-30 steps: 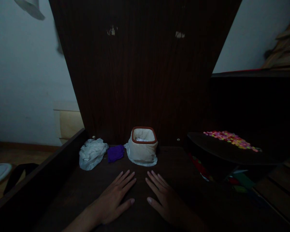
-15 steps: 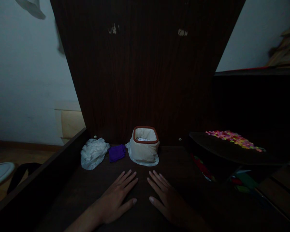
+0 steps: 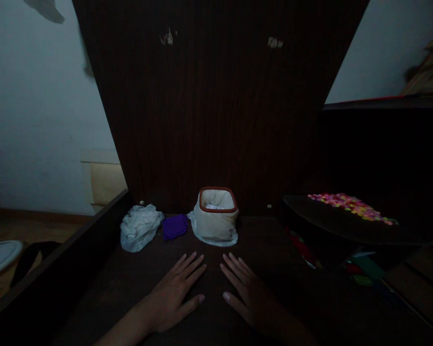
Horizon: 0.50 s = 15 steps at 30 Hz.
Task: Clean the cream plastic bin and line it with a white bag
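My left hand (image 3: 175, 293) lies flat on the dark wooden surface (image 3: 130, 278), fingers stretched out and holding nothing. My right hand (image 3: 245, 290) rests flat beside it, also open and empty. Just beyond the fingertips stands a small beige fabric basket (image 3: 216, 218) with a reddish-brown rim and something white inside. To its left lie a purple cloth (image 3: 174, 226) and a crumpled white cloth (image 3: 139, 227). Neither hand touches them.
A tall dark wooden panel (image 3: 216, 110) rises behind the basket. A raised dark side board (image 3: 68, 259) runs along the left. At the right a dark shelf (image 3: 346, 223) carries a heap of small colourful pieces (image 3: 350, 204), with colourful items below it.
Both hands stay flat in the same place. The view has only drifted slightly.
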### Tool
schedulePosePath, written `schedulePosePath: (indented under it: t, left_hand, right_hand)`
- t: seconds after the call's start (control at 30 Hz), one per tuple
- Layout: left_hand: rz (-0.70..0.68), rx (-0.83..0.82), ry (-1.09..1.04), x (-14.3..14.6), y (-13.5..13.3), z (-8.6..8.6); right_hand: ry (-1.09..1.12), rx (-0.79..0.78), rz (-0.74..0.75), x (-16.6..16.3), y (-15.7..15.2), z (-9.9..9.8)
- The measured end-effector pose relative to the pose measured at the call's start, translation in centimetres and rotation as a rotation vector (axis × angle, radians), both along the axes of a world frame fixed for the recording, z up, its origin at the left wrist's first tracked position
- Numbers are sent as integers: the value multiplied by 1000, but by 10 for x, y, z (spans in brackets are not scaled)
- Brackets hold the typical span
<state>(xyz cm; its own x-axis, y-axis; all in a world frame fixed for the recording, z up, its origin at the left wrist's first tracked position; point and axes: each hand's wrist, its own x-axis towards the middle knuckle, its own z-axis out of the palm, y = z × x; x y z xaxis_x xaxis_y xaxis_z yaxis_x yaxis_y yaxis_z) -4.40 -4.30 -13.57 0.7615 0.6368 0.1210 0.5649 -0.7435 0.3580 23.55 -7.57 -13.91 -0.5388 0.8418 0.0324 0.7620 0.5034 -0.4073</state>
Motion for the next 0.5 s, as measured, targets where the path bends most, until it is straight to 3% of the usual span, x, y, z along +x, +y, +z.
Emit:
schedulePosePath:
  t: [0.5]
  left_hand:
    - [5, 9, 8, 0, -1, 0]
  right_hand:
    - [-36, -16, -2, 0, 0, -1]
